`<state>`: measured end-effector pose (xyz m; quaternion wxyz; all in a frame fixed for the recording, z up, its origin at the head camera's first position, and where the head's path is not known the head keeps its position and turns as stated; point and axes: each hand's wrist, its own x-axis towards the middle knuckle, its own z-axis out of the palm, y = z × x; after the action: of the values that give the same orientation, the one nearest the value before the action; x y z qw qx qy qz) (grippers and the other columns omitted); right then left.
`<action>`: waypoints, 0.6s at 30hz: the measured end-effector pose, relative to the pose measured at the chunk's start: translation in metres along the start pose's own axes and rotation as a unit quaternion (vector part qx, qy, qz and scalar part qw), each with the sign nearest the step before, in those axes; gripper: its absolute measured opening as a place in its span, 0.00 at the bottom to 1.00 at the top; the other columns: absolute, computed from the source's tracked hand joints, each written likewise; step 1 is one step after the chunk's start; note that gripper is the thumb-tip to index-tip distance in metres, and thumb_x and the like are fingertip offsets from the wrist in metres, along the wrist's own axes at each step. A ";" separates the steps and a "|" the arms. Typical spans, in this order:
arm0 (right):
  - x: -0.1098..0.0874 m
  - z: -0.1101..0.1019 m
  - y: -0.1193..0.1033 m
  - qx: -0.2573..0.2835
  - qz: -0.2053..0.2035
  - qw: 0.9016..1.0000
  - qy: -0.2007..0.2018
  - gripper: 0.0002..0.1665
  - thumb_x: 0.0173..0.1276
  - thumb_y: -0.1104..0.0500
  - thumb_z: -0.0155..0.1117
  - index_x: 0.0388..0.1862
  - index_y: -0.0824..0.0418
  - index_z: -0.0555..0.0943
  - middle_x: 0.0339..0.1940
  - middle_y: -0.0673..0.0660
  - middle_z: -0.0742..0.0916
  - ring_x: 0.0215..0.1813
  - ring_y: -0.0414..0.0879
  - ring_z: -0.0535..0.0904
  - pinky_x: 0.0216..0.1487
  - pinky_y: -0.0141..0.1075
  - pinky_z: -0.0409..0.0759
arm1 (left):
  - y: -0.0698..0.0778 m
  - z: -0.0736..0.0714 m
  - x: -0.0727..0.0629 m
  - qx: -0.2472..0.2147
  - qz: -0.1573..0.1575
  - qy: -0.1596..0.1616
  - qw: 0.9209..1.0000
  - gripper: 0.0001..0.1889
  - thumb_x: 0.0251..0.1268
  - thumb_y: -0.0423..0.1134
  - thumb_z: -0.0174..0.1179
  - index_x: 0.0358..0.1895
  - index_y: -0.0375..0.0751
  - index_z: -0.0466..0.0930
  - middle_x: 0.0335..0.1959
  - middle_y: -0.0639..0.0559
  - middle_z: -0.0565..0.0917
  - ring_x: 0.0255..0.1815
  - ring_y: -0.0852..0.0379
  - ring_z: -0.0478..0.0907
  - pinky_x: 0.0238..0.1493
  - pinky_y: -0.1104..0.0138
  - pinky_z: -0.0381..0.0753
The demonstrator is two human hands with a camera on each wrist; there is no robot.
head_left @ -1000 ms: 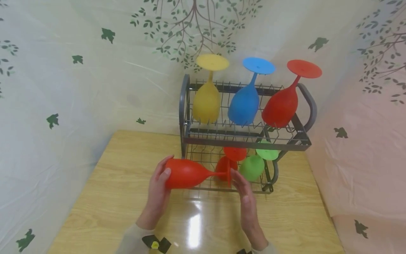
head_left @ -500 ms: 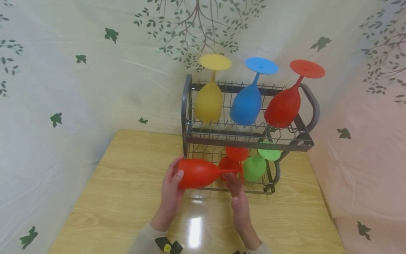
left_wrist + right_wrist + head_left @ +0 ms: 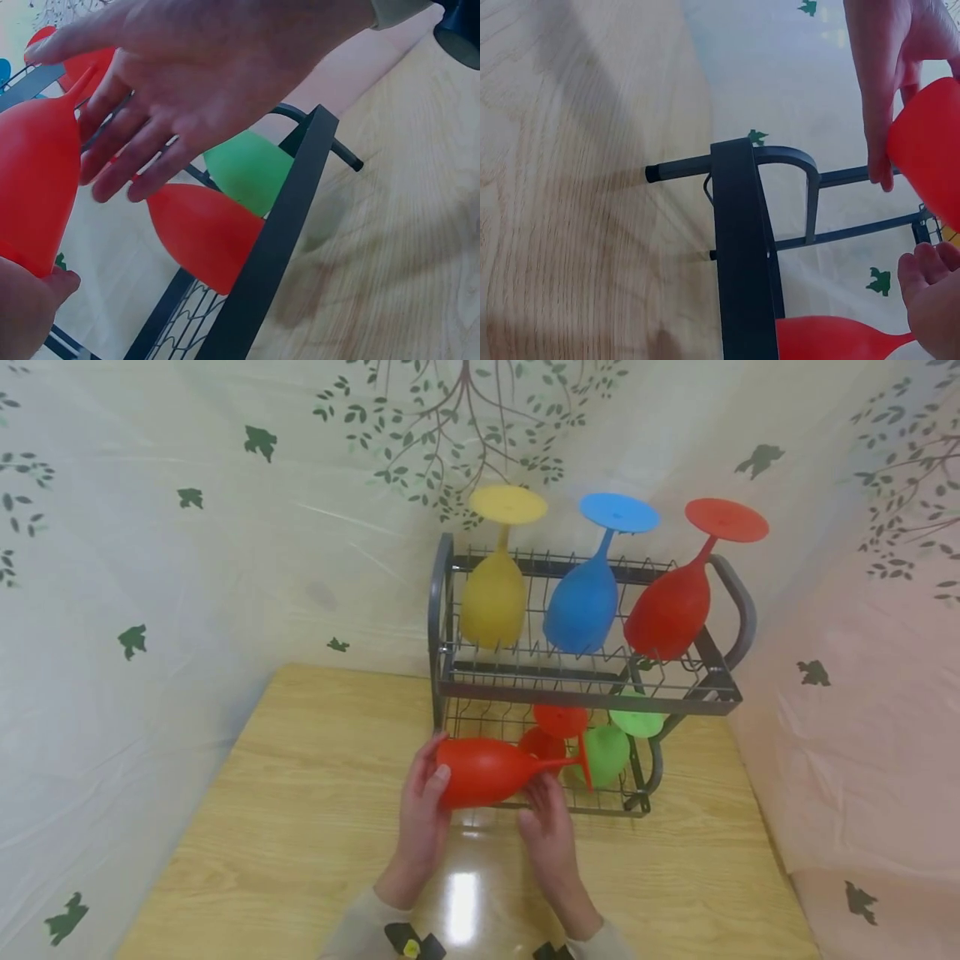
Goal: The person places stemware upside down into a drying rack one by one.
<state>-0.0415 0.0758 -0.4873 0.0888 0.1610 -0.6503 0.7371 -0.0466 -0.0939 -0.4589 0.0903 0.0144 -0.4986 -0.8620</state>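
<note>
My left hand [image 3: 422, 814] grips a red plastic wine glass [image 3: 483, 772] round the rim end of its bowl, thumb on the near side. The glass lies sideways, its stem and foot pointing right, in front of the lower rack tier. Beneath the stem is my right hand [image 3: 553, 839], palm up. In the left wrist view that right hand [image 3: 202, 82] shows fairly straight, spread fingers beside the stem; whether they touch it I cannot tell. Behind, another red wine glass [image 3: 542, 742] and a green wine glass [image 3: 609, 752] stand upside down on the lower tier.
A dark two-tier dish rack [image 3: 585, 697] stands on the wooden table [image 3: 300, 760]. Its upper tier bears a yellow wine glass [image 3: 493, 602], a blue wine glass [image 3: 581, 610] and a red wine glass [image 3: 670, 610], all upside down, the latter two leaning. A leaf-patterned sheet [image 3: 225, 568] hangs behind.
My left hand has carried the red wine glass to the right. My right hand has moved from beside its foot to beneath its stem, shifting left.
</note>
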 end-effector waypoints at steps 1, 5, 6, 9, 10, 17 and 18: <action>0.001 0.001 -0.001 0.005 0.006 1.000 0.003 0.34 0.78 0.57 0.61 0.76 0.70 0.64 0.74 0.59 0.76 0.74 0.45 0.73 0.73 0.36 0.70 | -0.001 0.000 0.000 0.001 0.001 0.001 1.000 0.23 0.73 0.34 0.50 0.69 0.52 0.74 0.68 0.44 0.73 0.66 0.47 0.73 0.63 0.57 0.81; 0.004 0.006 -0.003 0.014 0.025 1.000 0.009 0.35 0.74 0.65 0.62 0.77 0.68 0.64 0.73 0.61 0.77 0.73 0.46 0.74 0.72 0.37 0.72 | -0.005 0.002 -0.002 0.005 0.003 0.001 1.000 0.24 0.73 0.34 0.50 0.70 0.50 0.72 0.67 0.45 0.73 0.66 0.47 0.73 0.64 0.57 0.80; 0.005 0.008 -0.003 0.018 0.028 0.999 0.011 0.35 0.73 0.67 0.63 0.76 0.69 0.64 0.72 0.62 0.77 0.73 0.47 0.74 0.72 0.37 0.73 | -0.005 0.002 -0.002 0.006 0.002 0.001 1.000 0.24 0.73 0.34 0.50 0.71 0.49 0.72 0.67 0.45 0.73 0.66 0.47 0.73 0.64 0.58 0.80; 0.006 0.010 -0.002 0.019 0.037 0.999 0.022 0.37 0.71 0.68 0.65 0.77 0.68 0.64 0.70 0.62 0.78 0.72 0.47 0.75 0.71 0.38 0.73 | -0.007 0.003 -0.003 0.004 0.003 0.001 1.000 0.24 0.74 0.34 0.50 0.71 0.47 0.71 0.66 0.45 0.74 0.65 0.47 0.73 0.64 0.59 0.80; 0.006 0.011 -0.002 0.020 0.041 0.999 0.025 0.37 0.70 0.70 0.65 0.76 0.68 0.64 0.70 0.62 0.78 0.72 0.47 0.75 0.71 0.38 0.73 | -0.007 0.003 -0.003 0.004 0.003 0.002 1.000 0.24 0.74 0.34 0.50 0.72 0.47 0.70 0.67 0.45 0.73 0.65 0.47 0.73 0.64 0.59 0.80; 0.007 0.016 -0.003 0.026 0.066 0.997 0.037 0.36 0.69 0.74 0.64 0.73 0.72 0.63 0.68 0.67 0.77 0.70 0.46 0.76 0.70 0.38 0.74 | -0.013 0.002 -0.003 -0.004 0.003 -0.006 1.000 0.24 0.75 0.37 0.49 0.72 0.51 0.69 0.68 0.45 0.72 0.66 0.45 0.72 0.65 0.59 0.80; 0.008 0.016 -0.003 0.025 0.069 0.997 0.039 0.36 0.69 0.75 0.64 0.72 0.72 0.63 0.68 0.68 0.77 0.70 0.45 0.76 0.70 0.38 0.74 | -0.014 0.002 -0.003 -0.005 0.004 -0.007 1.000 0.24 0.75 0.37 0.48 0.72 0.51 0.69 0.68 0.45 0.72 0.66 0.45 0.72 0.65 0.59 0.80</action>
<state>-0.0456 0.0600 -0.4798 0.0590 0.0895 -0.6372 0.7632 -0.0460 -0.0849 -0.4704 0.0905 0.0053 -0.4952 -0.8640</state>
